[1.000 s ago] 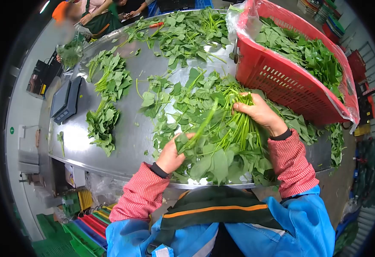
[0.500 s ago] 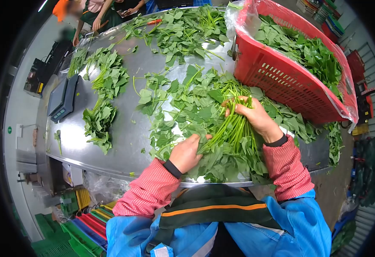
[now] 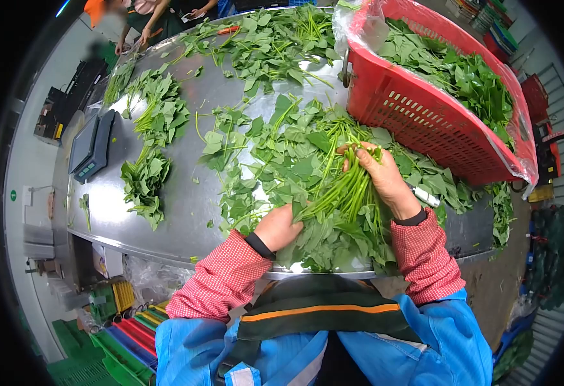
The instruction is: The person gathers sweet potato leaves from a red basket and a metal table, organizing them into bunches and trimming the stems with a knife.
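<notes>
My right hand point(image 3: 388, 180) is closed round the stem ends of a thick bunch of leafy greens point(image 3: 352, 199), whose leaves hang down toward the table's near edge. At the left side of that bunch, my left hand point(image 3: 280, 227) reaches in among the leaves, its fingers hidden by them. Loose leafy greens point(image 3: 249, 151) lie spread on the metal table point(image 3: 188, 206) beyond and to the left of both hands. Close to my right wrist, a white-handled object point(image 3: 426, 197) rests among leaves.
A red plastic crate point(image 3: 423, 128), lined with clear film and full of greens, stands at the right. Toward the left are a row of bundled greens point(image 3: 159, 119) and a digital scale point(image 3: 92, 147). Another person's hands point(image 3: 145, 33) work at the far left edge.
My left hand has slid slightly left and down, its fingers now under leaves. My right hand keeps its hold on the bunch. The view has shifted slightly.
</notes>
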`<action>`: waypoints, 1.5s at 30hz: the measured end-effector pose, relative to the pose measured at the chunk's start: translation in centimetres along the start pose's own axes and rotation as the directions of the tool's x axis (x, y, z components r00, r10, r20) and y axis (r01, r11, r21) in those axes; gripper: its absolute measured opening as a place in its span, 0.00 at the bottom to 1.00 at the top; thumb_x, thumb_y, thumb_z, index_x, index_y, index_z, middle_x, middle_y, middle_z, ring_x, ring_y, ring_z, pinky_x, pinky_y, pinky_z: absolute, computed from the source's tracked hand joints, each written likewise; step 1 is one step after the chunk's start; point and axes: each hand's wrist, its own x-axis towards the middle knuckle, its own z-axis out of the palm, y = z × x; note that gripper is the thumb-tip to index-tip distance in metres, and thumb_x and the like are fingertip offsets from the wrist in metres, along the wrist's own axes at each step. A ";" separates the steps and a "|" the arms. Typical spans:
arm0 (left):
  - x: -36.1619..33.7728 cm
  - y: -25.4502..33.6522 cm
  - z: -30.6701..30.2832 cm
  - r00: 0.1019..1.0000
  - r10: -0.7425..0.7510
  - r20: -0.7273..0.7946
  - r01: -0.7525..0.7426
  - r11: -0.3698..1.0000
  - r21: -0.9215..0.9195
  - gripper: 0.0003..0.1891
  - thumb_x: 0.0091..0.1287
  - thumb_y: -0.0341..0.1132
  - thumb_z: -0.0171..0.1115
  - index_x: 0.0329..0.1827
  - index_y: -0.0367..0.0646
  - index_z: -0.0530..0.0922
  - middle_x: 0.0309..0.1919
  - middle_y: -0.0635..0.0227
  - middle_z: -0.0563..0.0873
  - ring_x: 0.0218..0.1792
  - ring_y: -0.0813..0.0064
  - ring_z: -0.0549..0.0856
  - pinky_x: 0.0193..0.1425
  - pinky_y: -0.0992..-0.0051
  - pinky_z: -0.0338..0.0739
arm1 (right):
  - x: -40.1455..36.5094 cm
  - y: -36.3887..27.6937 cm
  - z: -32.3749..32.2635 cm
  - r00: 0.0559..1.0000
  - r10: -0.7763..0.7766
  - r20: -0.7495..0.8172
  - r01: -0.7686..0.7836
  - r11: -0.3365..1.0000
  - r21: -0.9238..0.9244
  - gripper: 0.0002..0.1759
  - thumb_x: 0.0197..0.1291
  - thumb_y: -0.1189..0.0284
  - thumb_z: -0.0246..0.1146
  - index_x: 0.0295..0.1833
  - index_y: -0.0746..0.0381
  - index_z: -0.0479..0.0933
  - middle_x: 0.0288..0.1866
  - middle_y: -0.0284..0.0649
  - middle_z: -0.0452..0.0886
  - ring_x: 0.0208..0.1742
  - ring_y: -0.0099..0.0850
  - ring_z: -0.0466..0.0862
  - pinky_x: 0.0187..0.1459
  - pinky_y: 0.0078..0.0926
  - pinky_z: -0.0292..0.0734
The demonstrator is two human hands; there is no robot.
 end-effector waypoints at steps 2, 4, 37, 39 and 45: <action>0.1 0.4 -0.1 0.999 -0.028 0.022 0.028 1.000 0.004 0.25 0.58 0.29 0.58 0.62 0.48 0.74 0.46 0.48 0.83 0.49 0.47 0.82 0.54 0.60 0.77 | -0.2 0.1 0.0 1.000 -0.022 0.011 0.021 0.999 0.042 0.22 0.68 0.58 0.59 0.54 0.66 0.78 0.38 0.31 0.82 0.41 0.20 0.78 0.47 0.20 0.72; 0.4 -0.2 0.4 0.999 -0.034 0.032 0.033 0.999 0.024 0.25 0.59 0.31 0.60 0.63 0.47 0.73 0.46 0.48 0.83 0.48 0.48 0.82 0.54 0.61 0.77 | -0.1 0.4 0.0 0.997 -0.073 0.026 0.073 0.997 0.011 0.21 0.67 0.59 0.61 0.54 0.66 0.78 0.39 0.31 0.82 0.41 0.20 0.78 0.48 0.21 0.72; -1.1 1.6 -11.7 0.716 0.161 -0.679 -0.230 0.973 -0.012 0.23 0.62 0.31 0.67 0.61 0.44 0.74 0.53 0.55 0.79 0.33 0.71 0.86 0.39 0.74 0.81 | -3.7 -11.9 -0.9 0.914 -0.321 -0.249 0.238 0.920 -0.312 0.08 0.66 0.70 0.61 0.45 0.62 0.73 0.30 0.31 0.77 0.30 0.21 0.77 0.33 0.18 0.73; -3.9 3.6 -11.5 0.785 -0.018 -0.620 -0.227 0.921 -0.315 0.07 0.65 0.29 0.65 0.42 0.35 0.82 0.30 0.67 0.86 0.31 0.79 0.84 0.34 0.79 0.78 | -1.9 -9.9 -1.6 0.837 -0.515 -0.185 0.239 0.648 -0.723 0.08 0.65 0.71 0.62 0.43 0.64 0.73 0.29 0.36 0.77 0.28 0.25 0.76 0.33 0.23 0.72; -7.5 6.9 -8.4 0.930 0.333 0.156 0.023 0.372 -0.928 0.43 0.64 0.70 0.47 0.62 0.34 0.71 0.50 0.50 0.82 0.46 0.61 0.85 0.45 0.68 0.81 | -0.3 -10.5 6.1 0.553 -0.822 0.135 0.485 0.186 -0.854 0.14 0.54 0.75 0.65 0.46 0.63 0.73 0.34 0.43 0.77 0.32 0.40 0.79 0.34 0.34 0.75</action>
